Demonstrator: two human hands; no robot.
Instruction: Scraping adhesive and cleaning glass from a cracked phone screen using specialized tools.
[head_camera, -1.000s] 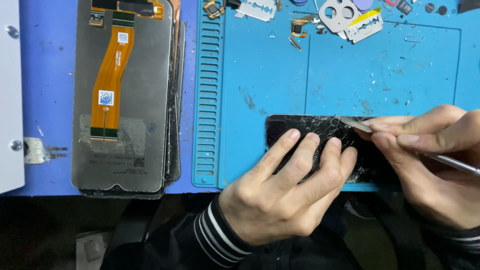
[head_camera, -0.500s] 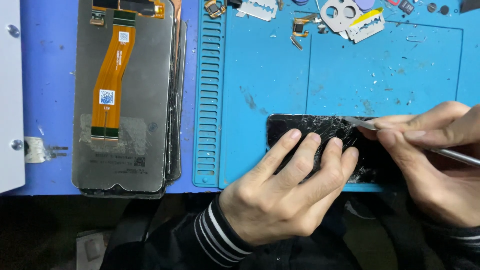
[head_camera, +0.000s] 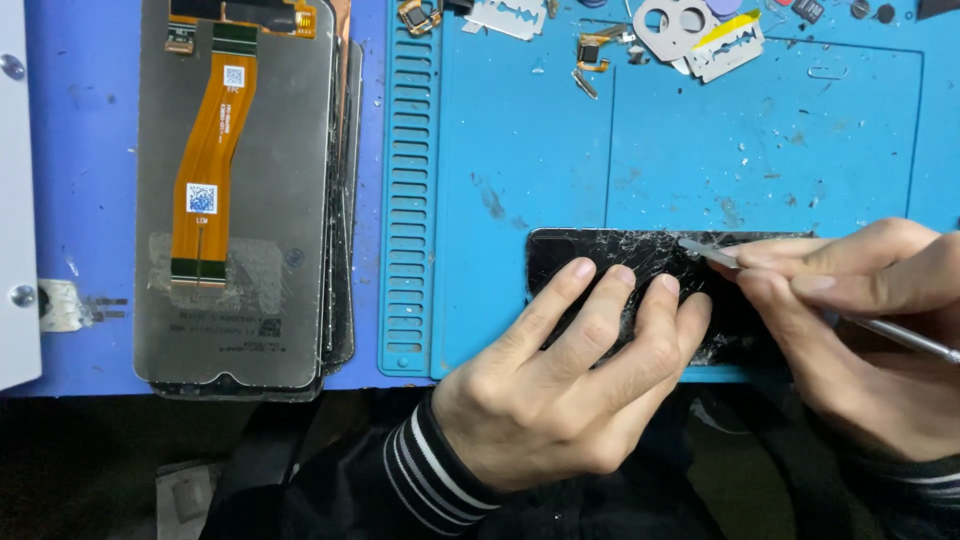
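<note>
Where the blue mat (head_camera: 560, 150) meets the near edge of the surface (head_camera: 80, 150), a phone with a badly cracked black screen (head_camera: 640, 262) lies flat, in the lower middle of the frame. The left hand (head_camera: 560, 385) rests on it with fingers spread and pressed down on the glass, flat rather than curled, pinning the phone without gripping anything. The right hand (head_camera: 860, 340), at the lower right, is closed in a pinch around a thin metal tool (head_camera: 800, 300); its flat tip touches the top edge of the broken screen, and its shaft runs out toward the right edge of the frame. White glass crumbs lie scattered over the mat around the phone.

On the left of the frame, a stack of phone display panels (head_camera: 245, 190) lies face down on the darker blue surface, just beside the mat's ribbed strip (head_camera: 408, 200). An orange ribbon cable (head_camera: 205, 170) runs down the back of the top panel. A white panel (head_camera: 18, 190) stands at the far left edge.

Along the top of the frame, small parts sit on the mat: a metal camera bezel (head_camera: 670, 18), razor blades (head_camera: 725, 45), and a small part with orange cable (head_camera: 598, 48). Striped cuffs show at the wrists.
</note>
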